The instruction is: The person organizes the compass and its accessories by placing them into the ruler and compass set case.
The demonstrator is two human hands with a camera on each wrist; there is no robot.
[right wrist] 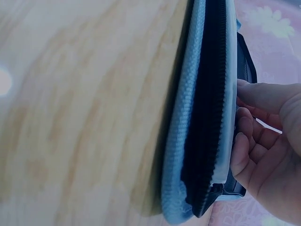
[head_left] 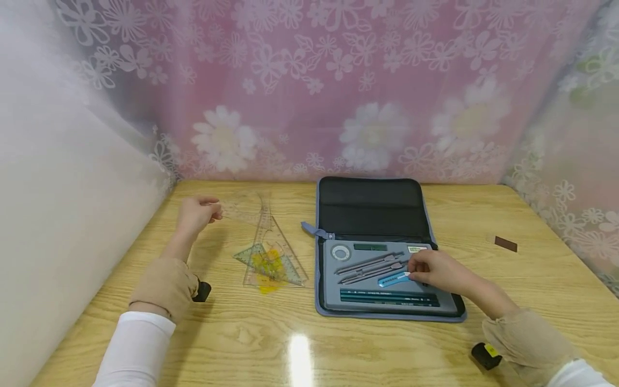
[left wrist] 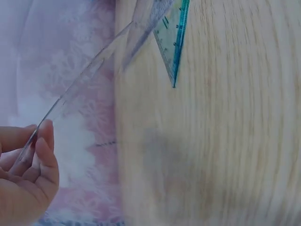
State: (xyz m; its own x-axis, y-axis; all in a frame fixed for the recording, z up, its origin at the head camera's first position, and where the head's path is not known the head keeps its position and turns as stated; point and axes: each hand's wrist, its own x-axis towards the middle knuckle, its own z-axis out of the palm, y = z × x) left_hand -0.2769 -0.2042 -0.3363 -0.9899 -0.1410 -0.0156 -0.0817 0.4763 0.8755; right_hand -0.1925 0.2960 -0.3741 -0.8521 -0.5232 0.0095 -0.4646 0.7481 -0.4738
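Observation:
My left hand (head_left: 193, 215) pinches a clear plastic drawing ruler (head_left: 242, 211) with printed marks, raised above the table; its full outline is hard to make out. In the left wrist view the ruler appears nearly edge-on between thumb and fingers. To its right lie a clear set square (head_left: 290, 259), a smaller green set square (head_left: 249, 257) and something yellow (head_left: 268, 264), overlapping. My right hand (head_left: 442, 271) pinches the right end of a blue utility knife (head_left: 393, 279) in the open pencil case (head_left: 331, 298). The right wrist view hides the knife behind the case's edge.
Beside the knife, the grey tray holds compasses (head_left: 369, 264), dark green pencils (head_left: 387, 297), a white round tape (head_left: 340, 252), a green lead box (head_left: 370, 247) and an eraser (head_left: 417, 249). A small brown card (head_left: 505, 244) lies at the table's right.

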